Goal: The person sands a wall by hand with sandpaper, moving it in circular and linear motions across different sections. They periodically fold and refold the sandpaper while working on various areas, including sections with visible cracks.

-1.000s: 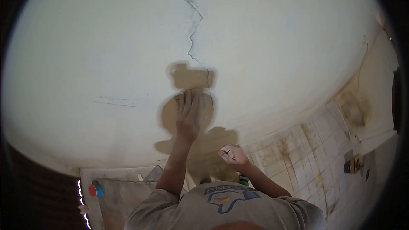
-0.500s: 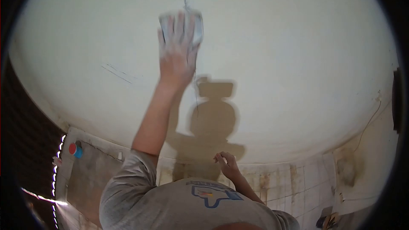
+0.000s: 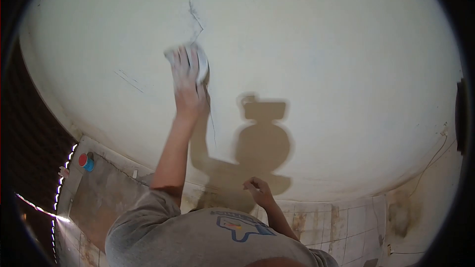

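High on the pale wall (image 3: 316, 59), my left hand (image 3: 187, 76) presses a dusty, whitish sheet of sandpaper (image 3: 203, 64) flat under its fingers. White dust coats those fingers. A jagged crack (image 3: 191, 5) runs down the wall from the top to the sandpaper, and a thinner line carries on below the hand. Low in front of my chest, my right hand (image 3: 258, 191) hangs away from the wall with its fingers curled in. Nothing shows in it.
My shadow (image 3: 262, 143) falls on the wall right of my left arm. Scratches (image 3: 129, 81) mark the wall on the left. A blue and red cup-like container (image 3: 86, 162) stands at lower left. Stained tiles (image 3: 336, 222) lie below, and a thin cable (image 3: 435, 155) hangs at right.
My left hand has slid down along the crack with the sandpaper, baring more of the crack above it. The view has shifted slightly. My right hand stays curled near my chest.
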{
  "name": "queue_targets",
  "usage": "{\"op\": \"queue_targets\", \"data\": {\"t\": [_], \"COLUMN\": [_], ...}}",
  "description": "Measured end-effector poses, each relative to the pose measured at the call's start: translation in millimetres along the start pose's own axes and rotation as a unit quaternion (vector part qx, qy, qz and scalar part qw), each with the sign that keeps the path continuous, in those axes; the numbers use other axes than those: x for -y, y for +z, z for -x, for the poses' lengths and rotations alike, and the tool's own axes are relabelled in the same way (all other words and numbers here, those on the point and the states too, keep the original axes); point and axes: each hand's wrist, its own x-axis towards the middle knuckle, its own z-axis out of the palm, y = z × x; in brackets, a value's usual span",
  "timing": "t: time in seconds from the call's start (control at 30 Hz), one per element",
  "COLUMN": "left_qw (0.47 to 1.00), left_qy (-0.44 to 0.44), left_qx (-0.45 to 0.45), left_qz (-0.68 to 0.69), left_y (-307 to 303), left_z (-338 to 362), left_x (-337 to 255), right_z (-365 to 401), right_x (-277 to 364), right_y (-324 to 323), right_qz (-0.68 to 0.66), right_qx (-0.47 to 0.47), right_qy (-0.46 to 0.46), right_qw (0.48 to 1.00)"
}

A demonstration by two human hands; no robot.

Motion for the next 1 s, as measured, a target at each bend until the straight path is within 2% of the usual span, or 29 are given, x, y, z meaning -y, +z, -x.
{"op": "queue_targets", "data": {"t": [0.07, 0.17, 0.23, 0.3, 0.33, 0.5, 0.63, 0.77, 0.87, 0.93, 1.0], "left_qw": [0.998, 0.99, 0.984, 0.977, 0.979, 0.993, 0.999, 0.997, 0.991, 0.99, 0.991], "left_qy": [-0.037, -0.082, -0.112, -0.141, -0.14, -0.114, -0.051, 0.038, 0.097, 0.112, 0.109], "left_qx": [0.05, 0.111, 0.14, 0.157, 0.146, 0.032, 0.006, -0.05, -0.065, -0.057, -0.035], "left_qz": [0.019, 0.024, 0.017, 0.013, 0.004, 0.021, 0.015, 0.037, 0.06, 0.065, 0.071], "left_y": [11, 24, 21, 20, 23, 25, 13, -15, -22, -20, -19], "left_z": [67, 147, 165, 170, 169, 118, 44, -70, -121, -126, -94], "left_x": [2, 3, -3, -10, -11, -28, -22, -20, -10, -7, -10], "right_z": [0, -2, -2, -2, -4, -12, -12, -7, -2, 0, 1], "right_x": [-17, -11, 11, 31, 31, 44, 54, 34, 28, 16, 5], "right_y": [3, 8, 9, 6, 1, -38, -47, -35, -10, 5, 17], "right_qz": [0.093, 0.158, 0.094, -0.056, -0.035, 0.013, -0.007, -0.011, -0.002, -0.003, -0.019], "right_qx": [0.054, 0.104, 0.112, 0.092, 0.08, -0.024, -0.111, -0.136, -0.128, -0.114, -0.098], "right_qy": [-0.041, -0.044, 0.004, 0.086, 0.071, -0.042, -0.021, 0.0, 0.017, 0.022, 0.015], "right_qw": [0.993, 0.981, 0.989, 0.99, 0.994, 0.999, 0.994, 0.991, 0.992, 0.993, 0.995]}}
